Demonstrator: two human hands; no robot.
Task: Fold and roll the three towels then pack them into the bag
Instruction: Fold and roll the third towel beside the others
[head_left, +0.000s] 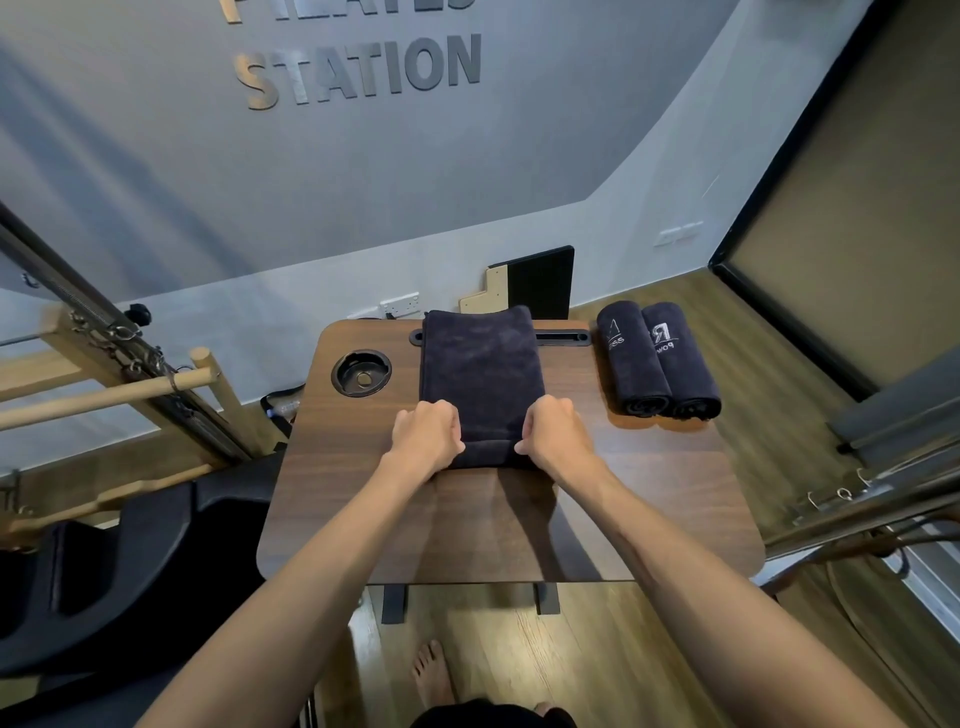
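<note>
A dark folded towel (480, 364) lies lengthwise on the wooden table (649, 493), its near end turned over into a short roll. My left hand (426, 434) grips the left end of that roll. My right hand (556, 434) grips its right end. Two rolled dark towels (657, 364) with white lettering lie side by side at the table's right edge. No bag is plainly in view.
A round cup recess (362, 373) sits in the table's far left corner, and a slot (563, 339) runs along the far edge. A black padded seat (130, 571) and wooden bars (104, 395) stand to the left. Metal frame and springs (857, 499) lie right.
</note>
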